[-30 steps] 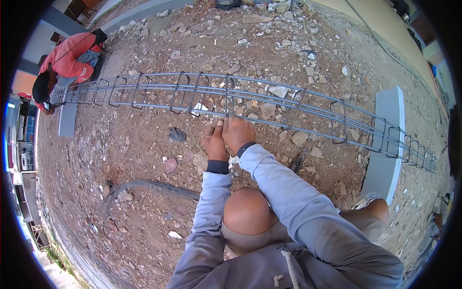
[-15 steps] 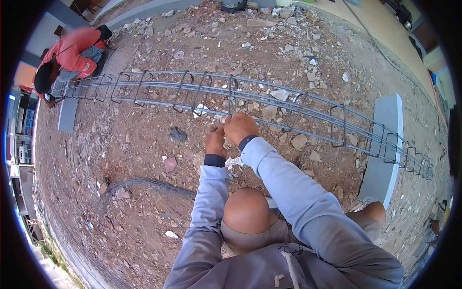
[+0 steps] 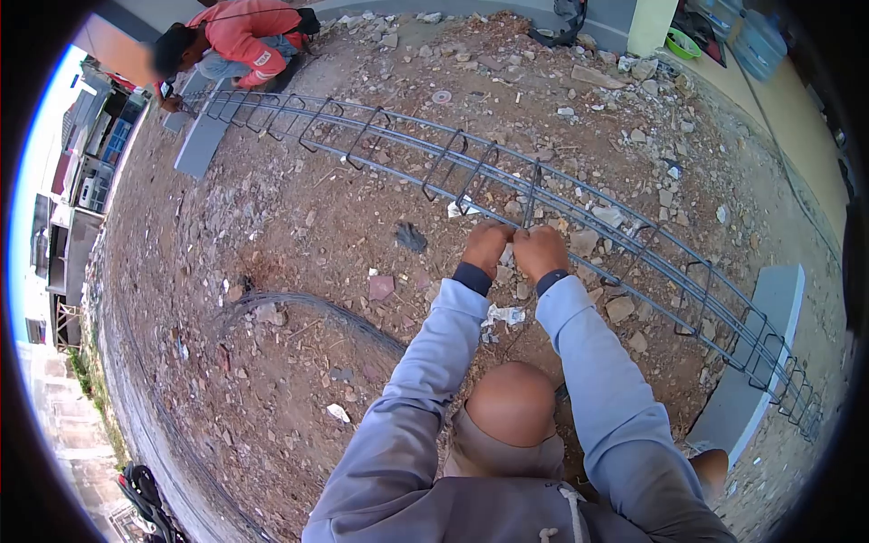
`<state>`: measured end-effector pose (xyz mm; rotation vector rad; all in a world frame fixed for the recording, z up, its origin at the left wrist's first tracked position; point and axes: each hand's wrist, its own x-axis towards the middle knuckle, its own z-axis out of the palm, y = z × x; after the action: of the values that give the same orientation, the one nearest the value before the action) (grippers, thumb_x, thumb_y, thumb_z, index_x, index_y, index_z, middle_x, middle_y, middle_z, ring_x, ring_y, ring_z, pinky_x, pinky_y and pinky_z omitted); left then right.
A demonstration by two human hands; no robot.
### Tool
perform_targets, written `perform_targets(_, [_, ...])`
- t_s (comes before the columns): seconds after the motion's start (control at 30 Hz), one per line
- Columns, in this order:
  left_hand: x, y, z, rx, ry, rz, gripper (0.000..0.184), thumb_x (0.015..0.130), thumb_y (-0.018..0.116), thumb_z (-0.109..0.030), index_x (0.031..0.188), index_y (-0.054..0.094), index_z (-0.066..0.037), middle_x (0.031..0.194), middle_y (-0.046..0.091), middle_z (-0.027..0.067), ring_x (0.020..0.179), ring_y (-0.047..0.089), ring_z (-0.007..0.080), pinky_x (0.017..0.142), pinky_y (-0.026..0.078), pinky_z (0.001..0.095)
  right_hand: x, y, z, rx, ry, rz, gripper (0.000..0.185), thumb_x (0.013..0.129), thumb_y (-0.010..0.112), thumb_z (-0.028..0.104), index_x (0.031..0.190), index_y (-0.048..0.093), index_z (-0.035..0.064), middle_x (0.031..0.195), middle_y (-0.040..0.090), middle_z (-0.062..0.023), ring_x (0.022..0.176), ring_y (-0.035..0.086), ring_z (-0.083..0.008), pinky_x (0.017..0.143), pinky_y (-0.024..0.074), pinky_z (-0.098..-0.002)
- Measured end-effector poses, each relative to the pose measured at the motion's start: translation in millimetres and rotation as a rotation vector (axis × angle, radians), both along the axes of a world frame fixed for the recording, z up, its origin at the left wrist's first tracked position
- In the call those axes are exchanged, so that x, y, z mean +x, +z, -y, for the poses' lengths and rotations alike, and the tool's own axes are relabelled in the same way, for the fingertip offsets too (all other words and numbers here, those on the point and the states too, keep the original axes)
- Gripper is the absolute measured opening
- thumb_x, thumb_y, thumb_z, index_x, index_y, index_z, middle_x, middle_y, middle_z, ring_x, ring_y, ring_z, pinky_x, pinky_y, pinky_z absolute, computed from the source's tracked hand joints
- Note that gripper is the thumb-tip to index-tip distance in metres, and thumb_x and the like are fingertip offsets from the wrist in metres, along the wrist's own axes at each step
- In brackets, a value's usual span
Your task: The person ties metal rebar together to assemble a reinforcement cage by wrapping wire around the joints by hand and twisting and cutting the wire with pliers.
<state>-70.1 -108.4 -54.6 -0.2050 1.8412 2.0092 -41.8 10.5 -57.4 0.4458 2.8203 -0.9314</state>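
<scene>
Your left hand (image 3: 487,246) and right hand (image 3: 541,251) are together at the long ribbed-steel cage (image 3: 434,149); finger closure cannot be confirmed.

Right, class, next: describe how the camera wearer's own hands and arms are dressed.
The left hand and right hand are bare, without gloves. Each wrist has a dark, snug band or cuff. Long, loose sleeves cover the arms, pale blue-grey near the wrists and darker grey higher up.
</scene>
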Motion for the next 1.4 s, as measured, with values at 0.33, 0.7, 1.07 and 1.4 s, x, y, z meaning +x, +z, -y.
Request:
perform_targets(0.33, [8,-4,-22,0.712,0.208,0.346,0.019,0.087,0.058,-0.024,0.088,0.058,-0.005,0.083,0.062,0.0076,0.074,0.059,0.0199,0.072,0.049,0.0336,12,68,7,-0.095,-0.108,0.119,0.041,0.084,0.044,0.031,0.092,0.064,-0.0033,0.096,0.063,-0.0245,0.092,0.061,-0.0384,0.084,0.0477,-0.0442])
perform_targets(0.7, [-7,-11,-16,0.619,0.127,0.401,0.014,0.087,0.056,-0.019,0.08,0.058,-0.006,0.073,0.061,0.007,0.068,0.06,0.0202,0.065,0.051,0.0338,14,73,9,-0.136,-0.167,0.155,0.039,0.084,0.046,0.03,0.089,0.065,-0.0033,0.095,0.064,-0.0248,0.092,0.062,-0.0379,0.083,0.0489,-0.0439])
perform_targets(1.07, [-21,-29,-17,0.509,0.096,0.417,0.013,0.085,0.056,-0.017,0.083,0.059,-0.005,0.075,0.062,0.0081,0.066,0.059,0.0186,0.061,0.049,0.0318,16,67,10,-0.108,-0.178,0.051,0.042,0.082,0.045,0.032,0.079,0.065,-0.0051,0.085,0.062,-0.0285,0.084,0.062,-0.0406,0.079,0.0489,-0.0455])
perform_targets(1.4, [0,0,-26,0.687,0.237,0.378,0.016,0.088,0.055,-0.019,0.084,0.056,-0.003,0.074,0.059,0.0083,0.07,0.058,0.0201,0.064,0.05,0.0327,18,89,11,-0.103,-0.193,0.16,0.04,0.085,0.043,0.032,0.088,0.067,-0.0006,0.092,0.065,-0.0238,0.089,0.062,-0.0384,0.081,0.0494,-0.0444])
